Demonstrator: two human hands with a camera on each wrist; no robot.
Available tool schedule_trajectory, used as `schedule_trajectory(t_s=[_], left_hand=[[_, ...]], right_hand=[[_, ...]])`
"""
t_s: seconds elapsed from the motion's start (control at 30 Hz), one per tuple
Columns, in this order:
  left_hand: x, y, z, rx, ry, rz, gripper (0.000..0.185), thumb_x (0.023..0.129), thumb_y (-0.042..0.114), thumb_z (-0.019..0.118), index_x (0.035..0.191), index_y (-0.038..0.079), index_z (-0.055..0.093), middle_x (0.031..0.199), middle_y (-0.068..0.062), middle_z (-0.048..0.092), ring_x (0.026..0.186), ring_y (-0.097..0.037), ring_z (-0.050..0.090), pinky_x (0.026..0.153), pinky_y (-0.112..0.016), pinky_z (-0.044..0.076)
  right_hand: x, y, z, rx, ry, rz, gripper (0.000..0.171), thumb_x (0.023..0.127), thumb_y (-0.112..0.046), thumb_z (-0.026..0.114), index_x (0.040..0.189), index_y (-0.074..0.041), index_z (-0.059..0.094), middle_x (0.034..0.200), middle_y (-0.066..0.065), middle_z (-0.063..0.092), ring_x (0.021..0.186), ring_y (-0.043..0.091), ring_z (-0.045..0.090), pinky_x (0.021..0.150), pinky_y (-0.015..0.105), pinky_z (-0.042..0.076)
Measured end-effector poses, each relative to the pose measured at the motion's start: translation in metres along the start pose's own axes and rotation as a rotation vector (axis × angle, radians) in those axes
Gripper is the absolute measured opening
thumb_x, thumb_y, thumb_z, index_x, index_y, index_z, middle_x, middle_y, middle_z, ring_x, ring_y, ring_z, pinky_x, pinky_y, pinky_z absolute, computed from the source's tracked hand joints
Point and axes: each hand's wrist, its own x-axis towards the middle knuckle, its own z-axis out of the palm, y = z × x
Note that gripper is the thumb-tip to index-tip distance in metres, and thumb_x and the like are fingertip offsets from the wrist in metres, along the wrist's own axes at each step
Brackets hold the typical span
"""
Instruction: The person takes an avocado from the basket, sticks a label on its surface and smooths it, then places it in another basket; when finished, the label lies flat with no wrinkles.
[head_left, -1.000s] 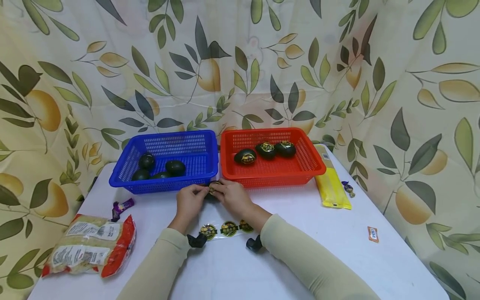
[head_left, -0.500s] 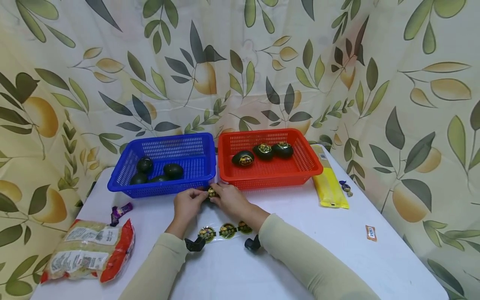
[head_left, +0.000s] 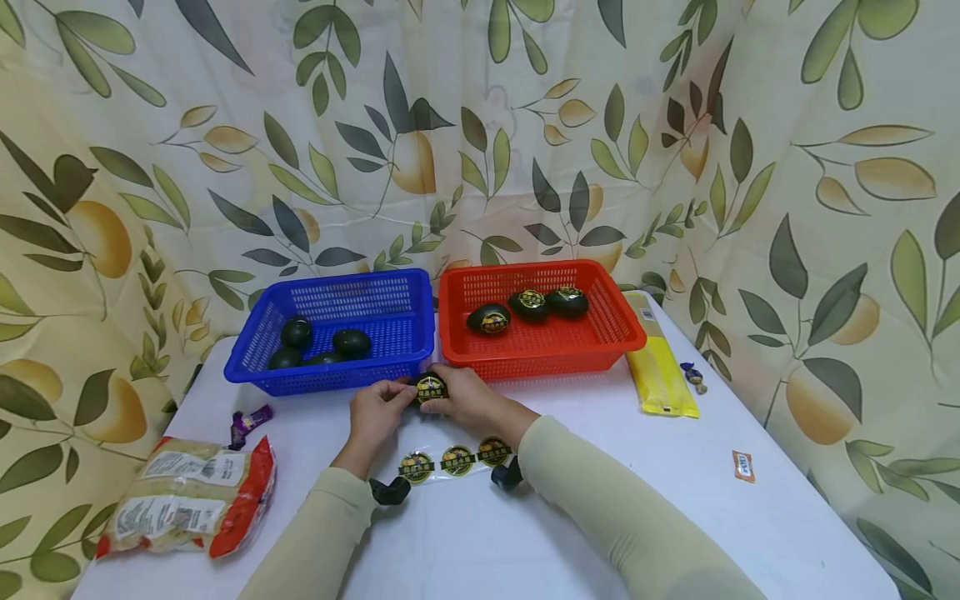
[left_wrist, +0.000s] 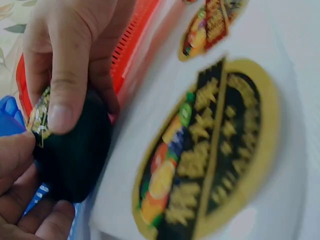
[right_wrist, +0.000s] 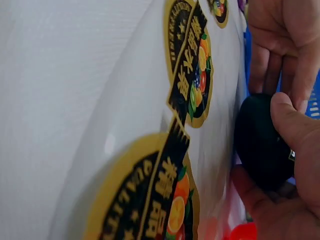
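A dark green avocado [left_wrist: 82,155] is held between both hands in front of the two baskets. On its skin lies a round black-and-gold sticker [head_left: 431,388] with Chinese characters, facing up in the head view. My left hand [head_left: 377,412] grips the avocado from the left, thumb and fingertips at the sticker's edge. From the right, my right hand [head_left: 474,398] wraps the fruit, its thumb [left_wrist: 62,112] pressing beside the sticker. Below the hands, a clear strip with several matching stickers [head_left: 457,460] lies on the white table [head_left: 480,533].
The blue basket [head_left: 405,364] holds several plain avocados; the red basket [head_left: 540,364] holds three stickered ones. A red-and-clear food bag [head_left: 187,496] and a purple wrapper [head_left: 249,423] lie left. At right are a yellow packet [head_left: 663,371], a small wrapped candy [head_left: 693,377] and an orange-white packet [head_left: 743,467].
The avocado has turned in the hands, so its sticker now faces up toward the head camera. The right thumb has shifted down along the sticker. The baskets' contents look unchanged.
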Motion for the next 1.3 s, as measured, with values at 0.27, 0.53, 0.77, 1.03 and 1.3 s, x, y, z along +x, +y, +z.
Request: schedule_trajectory(t_s=[0.27, 0.53, 0.77, 1.03, 1.3], left_hand=[[0.002, -0.002, 0.003, -0.038, -0.051, -0.001, 0.021, 0.092, 0.027, 0.08, 0.097, 0.007, 0.08, 0.11, -0.007, 0.079, 0.103, -0.022, 0.07, 0.08, -0.027, 0.052], [0.002, 0.017, 0.018, -0.302, -0.211, -0.194, 0.03, 0.101, 0.026, 0.067, 0.12, 0.003, 0.074, 0.116, -0.014, 0.075, 0.099, -0.018, 0.071, 0.088, -0.033, 0.061], [-0.002, 0.05, 0.042, -0.737, -0.382, -0.367, 0.05, 0.105, 0.028, 0.064, 0.143, -0.001, 0.052, 0.14, -0.02, 0.062, 0.129, -0.033, 0.062, 0.115, -0.047, 0.047], [0.004, 0.069, 0.063, -0.9, -0.258, -0.413, 0.048, 0.105, 0.028, 0.064, 0.139, -0.004, 0.052, 0.125, -0.017, 0.069, 0.121, -0.032, 0.065, 0.104, -0.038, 0.055], [0.004, 0.075, 0.072, -0.877, -0.229, -0.402, 0.026, 0.103, 0.022, 0.066, 0.118, 0.002, 0.059, 0.124, -0.023, 0.071, 0.102, -0.026, 0.073, 0.098, -0.039, 0.059]], right_hand=[[-0.008, 0.001, -0.008, -0.023, -0.015, 0.003, 0.046, 0.094, -0.038, 0.077, 0.13, -0.015, 0.061, 0.111, 0.001, 0.07, 0.101, 0.016, 0.064, 0.094, 0.034, 0.055], [-0.062, 0.007, -0.056, 0.071, -0.083, -0.027, 0.058, 0.091, -0.046, 0.079, 0.139, -0.02, 0.059, 0.122, -0.001, 0.068, 0.111, 0.018, 0.063, 0.097, 0.039, 0.056], [-0.073, 0.015, -0.137, 0.172, -0.043, -0.034, 0.061, 0.091, -0.041, 0.08, 0.144, -0.021, 0.057, 0.13, 0.005, 0.065, 0.118, 0.026, 0.059, 0.099, 0.044, 0.054], [-0.022, 0.025, -0.204, 0.183, -0.027, 0.163, 0.064, 0.09, -0.037, 0.081, 0.145, -0.017, 0.055, 0.137, 0.01, 0.059, 0.123, 0.031, 0.056, 0.103, 0.045, 0.053], [0.03, 0.043, -0.211, 0.28, -0.083, 0.285, 0.056, 0.088, -0.016, 0.078, 0.135, 0.001, 0.053, 0.133, 0.019, 0.056, 0.115, 0.031, 0.062, 0.095, 0.043, 0.06]])
